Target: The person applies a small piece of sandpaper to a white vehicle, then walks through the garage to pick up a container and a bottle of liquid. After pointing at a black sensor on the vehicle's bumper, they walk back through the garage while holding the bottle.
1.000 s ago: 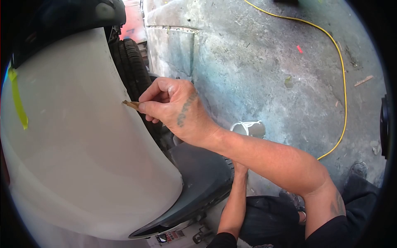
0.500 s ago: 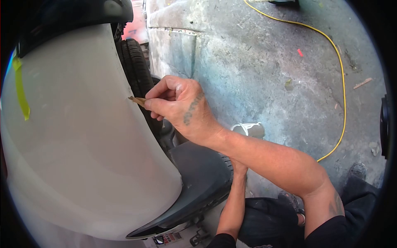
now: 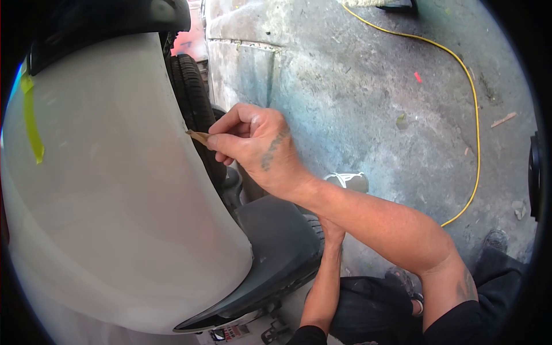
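Note:
My right hand (image 3: 256,146) pinches a small folded tan piece of sandpaper (image 3: 198,137) between thumb and fingers. The tip of the paper meets the edge of a grey-primed car fender (image 3: 126,184), beside the wheel opening. A black tyre (image 3: 192,95) stands just behind that edge. My left hand (image 3: 332,229) is mostly hidden behind my right forearm; only the wrist area shows, close to the dark plastic bumper trim (image 3: 276,236), and its fingers are out of sight.
Yellow-green tape (image 3: 31,123) hangs on the panel's left side. A black part (image 3: 109,26) covers the top of the fender. On the stained concrete floor are a grey can (image 3: 353,182) with white drips, a yellow hose or cord (image 3: 476,126) and scraps.
The view has shifted slightly, so the fender sits a little further right. My right hand with the sandpaper has moved slightly right in view, remaining at the fender edge.

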Tool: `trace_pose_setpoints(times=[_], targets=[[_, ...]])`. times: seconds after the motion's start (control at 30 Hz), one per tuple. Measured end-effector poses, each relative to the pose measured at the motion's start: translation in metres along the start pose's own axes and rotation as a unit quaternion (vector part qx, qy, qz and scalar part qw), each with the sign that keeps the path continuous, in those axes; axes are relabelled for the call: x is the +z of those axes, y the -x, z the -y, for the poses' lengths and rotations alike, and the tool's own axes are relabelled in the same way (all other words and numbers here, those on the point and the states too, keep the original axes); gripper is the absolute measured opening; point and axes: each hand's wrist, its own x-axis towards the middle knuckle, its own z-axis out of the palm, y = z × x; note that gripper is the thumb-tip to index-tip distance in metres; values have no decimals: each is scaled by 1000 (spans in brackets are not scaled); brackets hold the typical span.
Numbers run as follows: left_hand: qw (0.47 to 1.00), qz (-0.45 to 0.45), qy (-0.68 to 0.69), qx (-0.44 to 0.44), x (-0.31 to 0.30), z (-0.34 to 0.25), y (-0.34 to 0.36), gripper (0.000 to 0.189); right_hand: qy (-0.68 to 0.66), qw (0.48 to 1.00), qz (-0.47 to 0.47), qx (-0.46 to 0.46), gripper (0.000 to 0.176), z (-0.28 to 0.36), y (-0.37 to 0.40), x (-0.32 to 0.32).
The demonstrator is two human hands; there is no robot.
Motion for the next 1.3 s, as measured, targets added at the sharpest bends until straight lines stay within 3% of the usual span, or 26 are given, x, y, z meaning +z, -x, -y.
trace_pose_setpoints(times=[0.13,0.2,0.63,0.7,0.73,0.83,0.9,1.0,1.3], targets=[[998,15,44,-40,1,-6,-5,77,7,1000,2,4,10,4,1,-2],[998,-46,31,12,7,-9,-4,81,29,1000,10,0,10,7,2,0],[999,-23,6,-48,0,-34,-18,65,7,1000,5,-5,11,2,0,-1],[962,45,-182,198,-8,-23,-25,61,-3,1000,4,5,11,1,1,-3],[962,44,-181,199,-7,-23,-24,61,-2,1000,6,5,11,2,1,-2],[999,23,-26,15,0,-35,-21,59,12,1000,6,1,8,4,2,0],[991,9,79,-108,3,-41,-19,57,-3,1000,9,1,8,2,2,0],[999,-15,36,-37,3,-42,-13,57,-3,1000,2,10,8,4,3,3],[995,-41,68,-64,5,-53,-15,56,8,1000,10,2,13,4,2,6]])
